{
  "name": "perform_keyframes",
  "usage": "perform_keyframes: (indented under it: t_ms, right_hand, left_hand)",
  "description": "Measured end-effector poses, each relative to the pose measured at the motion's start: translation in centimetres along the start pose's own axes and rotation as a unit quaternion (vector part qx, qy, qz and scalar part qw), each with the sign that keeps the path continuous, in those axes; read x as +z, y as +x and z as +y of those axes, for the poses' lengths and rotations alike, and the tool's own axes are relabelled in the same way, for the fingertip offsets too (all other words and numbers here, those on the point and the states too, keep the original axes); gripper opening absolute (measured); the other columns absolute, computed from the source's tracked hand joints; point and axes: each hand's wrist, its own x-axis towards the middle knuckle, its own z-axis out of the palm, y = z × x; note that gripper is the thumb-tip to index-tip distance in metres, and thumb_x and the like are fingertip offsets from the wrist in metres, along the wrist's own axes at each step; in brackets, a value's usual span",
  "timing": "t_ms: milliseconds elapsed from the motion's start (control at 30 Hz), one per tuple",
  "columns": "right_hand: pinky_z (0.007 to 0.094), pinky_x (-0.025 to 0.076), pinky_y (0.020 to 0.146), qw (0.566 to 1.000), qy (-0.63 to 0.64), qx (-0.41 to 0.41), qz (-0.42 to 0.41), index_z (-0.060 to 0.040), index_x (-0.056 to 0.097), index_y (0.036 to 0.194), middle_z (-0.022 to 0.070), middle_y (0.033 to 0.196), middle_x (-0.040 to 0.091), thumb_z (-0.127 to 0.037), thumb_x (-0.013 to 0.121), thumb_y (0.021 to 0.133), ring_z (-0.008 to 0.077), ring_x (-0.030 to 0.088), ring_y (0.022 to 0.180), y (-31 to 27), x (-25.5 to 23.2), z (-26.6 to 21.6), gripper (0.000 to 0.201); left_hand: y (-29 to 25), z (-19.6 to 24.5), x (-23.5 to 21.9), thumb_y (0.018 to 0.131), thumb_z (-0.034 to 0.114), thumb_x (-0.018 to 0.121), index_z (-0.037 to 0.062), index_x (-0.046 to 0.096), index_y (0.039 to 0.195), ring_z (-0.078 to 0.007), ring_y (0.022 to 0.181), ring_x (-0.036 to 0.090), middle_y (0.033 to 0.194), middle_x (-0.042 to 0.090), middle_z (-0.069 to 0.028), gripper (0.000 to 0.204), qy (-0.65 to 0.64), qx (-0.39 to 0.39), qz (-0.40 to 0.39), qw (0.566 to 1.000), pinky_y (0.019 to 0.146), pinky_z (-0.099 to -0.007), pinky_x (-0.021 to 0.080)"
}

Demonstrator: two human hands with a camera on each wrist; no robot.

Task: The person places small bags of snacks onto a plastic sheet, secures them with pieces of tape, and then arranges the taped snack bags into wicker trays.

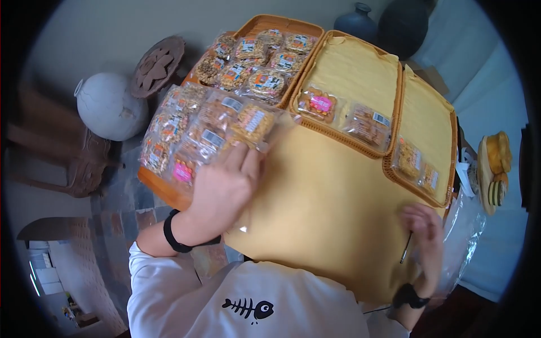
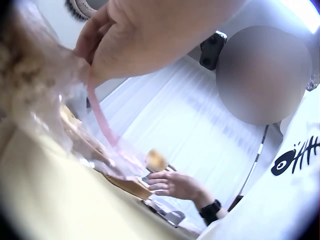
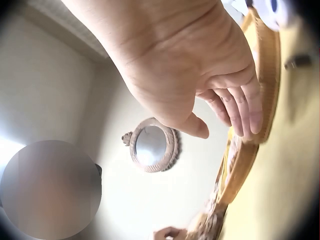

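My left hand [image 1: 228,177] pinches the edge of a clear packet of golden crunchy snack cakes [image 1: 253,122] with a white label. In the left wrist view the packet [image 2: 30,75] is large and blurred, its plastic hanging from the fingers. Below it lie other packets: browner snacks with barcode labels [image 1: 213,138] and one with a pink label [image 1: 183,171]. Over the table's right part is my right hand [image 1: 424,228], blurred. The right wrist view shows its fingers [image 3: 242,107] extended and nothing in the palm.
Three wicker trays line the far side: the left one [image 1: 321,42] full of packets, the middle one [image 1: 332,132] and right one [image 1: 420,194] with a few at their near ends. A thin dark stick [image 1: 406,248] lies near the right hand. Clear plastic [image 1: 465,225] hangs at the right edge.
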Motion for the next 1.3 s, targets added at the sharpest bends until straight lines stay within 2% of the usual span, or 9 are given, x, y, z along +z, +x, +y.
perform_keyframes:
  t_ms: [167,300,533,733,833,933,1000,1200,1300]
  right_hand:
    - [0.0442,0.048,0.114,0.951,0.215,0.107,-0.197,-0.0009,0.044,0.152,0.0166,0.14,0.062,-0.022,0.057,0.109,0.0304,0.061,0.131,3.4,7.9,2.5,0.05]
    - [0.0397,0.051,0.11,0.875,0.43,0.101,-0.196,-0.0031,0.039,0.155,0.0135,0.146,0.058,-0.022,0.057,0.11,0.0248,0.058,0.134,3.7,11.6,0.3,0.053]
    - [0.0301,0.052,0.099,0.984,0.158,0.062,-0.052,-0.0028,0.044,0.153,0.0064,0.131,0.066,-0.018,0.057,0.11,0.0108,0.062,0.118,4.7,9.4,4.2,0.047]
    - [0.028,0.055,0.088,0.989,0.148,0.002,0.022,-0.0006,0.044,0.15,0.006,0.119,0.065,-0.012,0.056,0.109,0.0117,0.063,0.109,5.3,7.8,5.7,0.044]
    - [0.0231,0.054,0.082,0.988,0.027,-0.101,0.114,-0.002,0.057,0.131,0.0036,0.101,0.063,-0.007,0.062,0.105,0.0089,0.063,0.094,5.4,6.8,7.9,0.027]
    - [0.0228,0.054,0.076,0.983,0.042,-0.05,0.174,-0.0027,0.063,0.114,0.0014,0.092,0.065,-0.008,0.069,0.1,0.0074,0.064,0.081,4.4,7.0,3.9,0.016]
    - [0.0233,0.054,0.071,0.988,-0.09,0.016,0.121,-0.0021,0.065,0.104,-0.0003,0.085,0.066,-0.011,0.076,0.097,0.0063,0.063,0.073,3.2,6.0,2.4,0.016]
    - [0.0221,0.052,0.066,0.988,-0.088,0.121,-0.037,-0.0021,0.069,0.102,-0.0002,0.081,0.069,-0.019,0.085,0.091,0.0038,0.064,0.074,2.2,5.3,2.2,0.026]
    - [0.0217,0.051,0.067,0.988,-0.052,0.14,-0.041,-0.0029,0.071,0.103,-0.001,0.084,0.07,-0.019,0.083,0.092,0.0034,0.064,0.076,2.0,5.2,2.3,0.023]
  left_hand:
    - [1.3,4.9,0.9,0.083,0.009,0.078,0.005,0.066,0.095,-0.0271,0.068,0.066,0.08,0.058,-0.0093,0.018,-0.133,0.099,-0.04,0.985,0.057,-0.0394,0.054]
    - [1.6,10.0,4.1,0.089,0.013,0.077,0.0059,0.066,0.095,-0.0267,0.066,0.065,0.08,0.059,-0.008,0.015,-0.241,0.143,-0.052,0.958,0.058,-0.0376,0.054]
    - [1.6,13.1,8.7,0.095,0.01,0.074,0.0054,0.072,0.112,-0.0318,0.081,0.071,0.093,0.072,-0.0127,0.018,-0.46,0.161,-0.103,0.867,0.07,-0.0412,0.058]
    - [3.3,9.6,9.1,0.096,0.004,0.068,0.0033,0.07,0.117,-0.0351,0.09,0.069,0.103,0.068,-0.0147,0.021,-0.366,0.099,-0.057,0.923,0.079,-0.0429,0.057]
    - [2.9,9.6,9.2,0.096,0.003,0.069,0.0044,0.071,0.117,-0.0331,0.101,0.069,0.113,0.069,-0.0141,0.021,-0.375,0.102,-0.11,0.915,0.087,-0.0414,0.056]
    - [2.8,9.9,9.4,0.094,0.009,0.073,0.0055,0.072,0.116,-0.0307,0.103,0.067,0.117,0.068,-0.0114,0.022,-0.36,0.151,-0.121,0.913,0.088,-0.0402,0.055]
    - [3.0,10.3,8.8,0.093,0.012,0.075,0.0059,0.072,0.116,-0.0292,0.102,0.065,0.118,0.067,-0.0097,0.024,-0.343,0.154,-0.145,0.915,0.088,-0.0397,0.054]
    - [3.8,11.9,8.5,0.088,0.015,0.08,0.0076,0.073,0.116,-0.0271,0.1,0.063,0.118,0.066,-0.0068,0.029,-0.329,0.173,-0.159,0.914,0.089,-0.039,0.051]
    - [4.0,12.5,9.2,0.086,0.016,0.081,0.0086,0.073,0.115,-0.0274,0.1,0.063,0.117,0.066,-0.0067,0.03,-0.328,0.183,-0.164,0.912,0.089,-0.0391,0.051]
